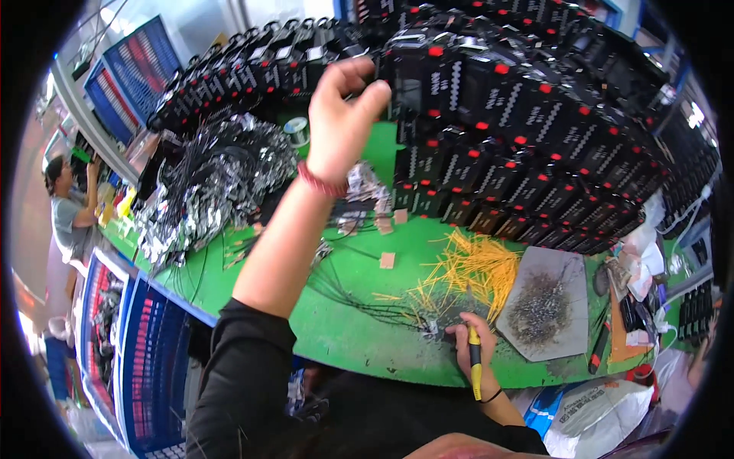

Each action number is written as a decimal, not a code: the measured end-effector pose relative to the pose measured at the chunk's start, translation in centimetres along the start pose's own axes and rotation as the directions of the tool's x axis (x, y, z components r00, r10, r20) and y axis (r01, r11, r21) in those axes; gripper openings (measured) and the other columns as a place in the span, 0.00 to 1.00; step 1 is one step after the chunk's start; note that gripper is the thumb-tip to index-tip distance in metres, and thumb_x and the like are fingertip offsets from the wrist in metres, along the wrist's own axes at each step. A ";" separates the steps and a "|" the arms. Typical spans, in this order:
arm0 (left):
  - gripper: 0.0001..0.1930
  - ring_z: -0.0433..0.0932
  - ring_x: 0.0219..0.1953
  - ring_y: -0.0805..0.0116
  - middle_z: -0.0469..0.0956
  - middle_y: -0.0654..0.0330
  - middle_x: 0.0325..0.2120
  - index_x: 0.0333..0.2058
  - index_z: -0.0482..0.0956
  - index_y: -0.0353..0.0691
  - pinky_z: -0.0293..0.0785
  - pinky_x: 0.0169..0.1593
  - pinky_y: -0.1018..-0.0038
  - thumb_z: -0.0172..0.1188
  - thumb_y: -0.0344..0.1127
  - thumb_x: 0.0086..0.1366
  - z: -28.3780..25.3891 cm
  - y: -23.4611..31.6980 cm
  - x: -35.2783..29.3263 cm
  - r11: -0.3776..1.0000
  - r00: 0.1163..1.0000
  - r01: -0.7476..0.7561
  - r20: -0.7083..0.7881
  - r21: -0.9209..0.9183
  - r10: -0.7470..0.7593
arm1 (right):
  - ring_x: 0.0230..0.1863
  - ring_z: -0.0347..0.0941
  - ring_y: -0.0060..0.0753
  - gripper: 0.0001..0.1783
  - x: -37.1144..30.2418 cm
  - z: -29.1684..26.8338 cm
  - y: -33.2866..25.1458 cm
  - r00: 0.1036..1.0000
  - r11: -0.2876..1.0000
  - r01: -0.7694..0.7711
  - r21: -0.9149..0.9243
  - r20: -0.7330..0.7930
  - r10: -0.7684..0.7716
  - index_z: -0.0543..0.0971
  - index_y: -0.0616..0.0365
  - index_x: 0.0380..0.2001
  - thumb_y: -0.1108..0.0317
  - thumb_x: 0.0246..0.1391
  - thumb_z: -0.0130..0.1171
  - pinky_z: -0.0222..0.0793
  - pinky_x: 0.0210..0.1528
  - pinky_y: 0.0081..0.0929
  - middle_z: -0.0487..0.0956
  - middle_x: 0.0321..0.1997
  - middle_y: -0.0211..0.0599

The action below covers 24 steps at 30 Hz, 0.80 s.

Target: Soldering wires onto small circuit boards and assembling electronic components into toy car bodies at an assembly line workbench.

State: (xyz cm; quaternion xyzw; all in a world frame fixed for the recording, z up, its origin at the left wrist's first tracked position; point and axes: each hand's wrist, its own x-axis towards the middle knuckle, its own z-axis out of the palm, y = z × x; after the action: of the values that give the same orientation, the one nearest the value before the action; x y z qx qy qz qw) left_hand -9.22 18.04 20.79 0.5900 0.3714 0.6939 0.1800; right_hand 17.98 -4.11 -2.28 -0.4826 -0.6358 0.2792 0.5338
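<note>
My left hand (344, 115) is raised over the back of the table, close to the rows of black cases (451, 84) with red buttons. Its fingers are partly curled and the thumb stands apart; I see nothing between them. Low on the right, my right hand (475, 359) is closed around a yellow and black soldering iron (475, 353), whose thin tip points away from me. Just left of that hand lie the ends of several thin black cables (375, 306), with a small silvery piece (430, 329). Loose yellow wires (478, 264) lie beyond the iron's tip.
A heap of foil-wrapped black cables (206, 183) covers the green table's (336, 336) left side, beside a solder spool (297, 131). A grey pad (562, 268) strewn with dark crumbs lies at right, near a red-black tool (599, 348). Blue crates (157, 367) stand left; a person (70, 214) is beyond.
</note>
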 end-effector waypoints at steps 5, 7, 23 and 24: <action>0.36 0.60 0.61 0.45 0.64 0.40 0.55 0.55 0.70 0.36 0.59 0.63 0.59 0.71 0.47 0.50 2.8 2.2 5.9 0.758 0.922 -0.380 0.149 0.530 0.358 | 0.25 0.79 0.23 0.11 -0.1 -0.4 -1.0 0.999 0.999 -0.035 0.028 0.008 0.035 0.75 0.60 0.44 0.77 0.57 0.56 0.72 0.27 0.19 0.83 0.28 0.38; 0.33 0.59 0.61 0.42 0.62 0.40 0.57 0.55 0.71 0.43 0.61 0.62 0.56 0.71 0.42 0.50 5.0 5.1 5.5 0.548 0.789 -0.574 0.234 0.609 0.568 | 0.29 0.82 0.27 0.13 -0.1 -0.9 -1.7 0.998 0.998 -0.059 0.038 0.029 0.058 0.77 0.58 0.45 0.77 0.56 0.59 0.75 0.31 0.22 0.83 0.30 0.39; 0.25 0.82 0.37 0.51 0.83 0.49 0.34 0.35 0.83 0.35 0.77 0.45 0.62 0.71 0.50 0.45 38.1 11.8 7.3 0.949 0.798 -0.303 0.567 0.084 0.205 | 0.33 0.82 0.28 0.14 -1.0 -1.5 -0.7 0.999 0.970 -0.051 0.236 0.025 0.046 0.76 0.55 0.47 0.75 0.57 0.59 0.74 0.33 0.23 0.82 0.30 0.40; 0.19 0.82 0.28 0.59 0.83 0.52 0.25 0.30 0.83 0.35 0.77 0.38 0.65 0.71 0.46 0.48 36.9 11.5 7.4 0.961 0.815 -0.251 0.510 -0.119 0.276 | 0.33 0.82 0.28 0.14 -0.8 -1.4 -0.7 0.996 0.966 -0.084 0.244 0.043 0.076 0.76 0.55 0.47 0.75 0.57 0.59 0.74 0.33 0.23 0.82 0.30 0.40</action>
State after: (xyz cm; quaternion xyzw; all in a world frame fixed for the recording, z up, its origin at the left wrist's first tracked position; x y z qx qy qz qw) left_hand 26.31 26.69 35.27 0.7973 0.2073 0.5342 0.1899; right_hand 19.09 -5.31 -1.55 -0.4335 -0.5851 0.3847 0.5672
